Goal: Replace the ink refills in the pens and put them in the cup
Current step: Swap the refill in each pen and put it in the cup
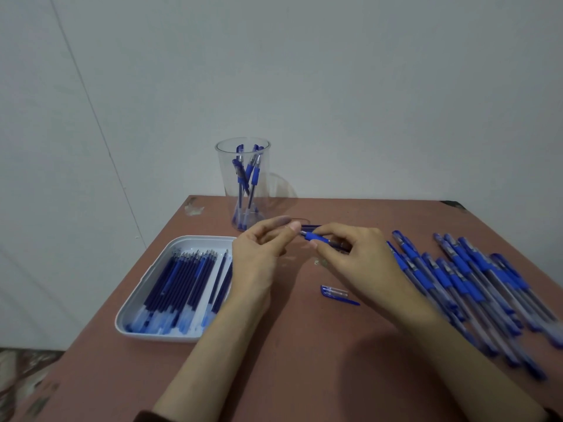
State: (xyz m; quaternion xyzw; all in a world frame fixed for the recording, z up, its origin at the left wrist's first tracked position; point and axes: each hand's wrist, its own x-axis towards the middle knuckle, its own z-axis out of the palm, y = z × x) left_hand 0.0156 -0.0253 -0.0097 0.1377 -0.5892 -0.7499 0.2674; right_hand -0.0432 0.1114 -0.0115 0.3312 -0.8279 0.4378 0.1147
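Note:
Both hands hold one blue pen (pixel 316 237) above the table's middle. My right hand (pixel 356 254) grips its barrel near the blue rubber grip. My left hand (pixel 262 251) pinches the pen's tip end between thumb and fingers. The pen's blue cap (pixel 336 294) lies on the table below my hands. A clear plastic cup (pixel 243 184) stands at the back, holding several blue pens. A white tray (pixel 152 287) on the left carries several blue ink refills (pixel 189 284). A pile of several blue pens (pixel 475 287) lies on the right.
The reddish-brown table (pixel 304 345) ends at its left edge beside the tray, with a patterned floor (pixel 24 376) below. A grey wall (pixel 335 86) rises just behind the cup. Small scraps lie near the back left corner (pixel 193 208).

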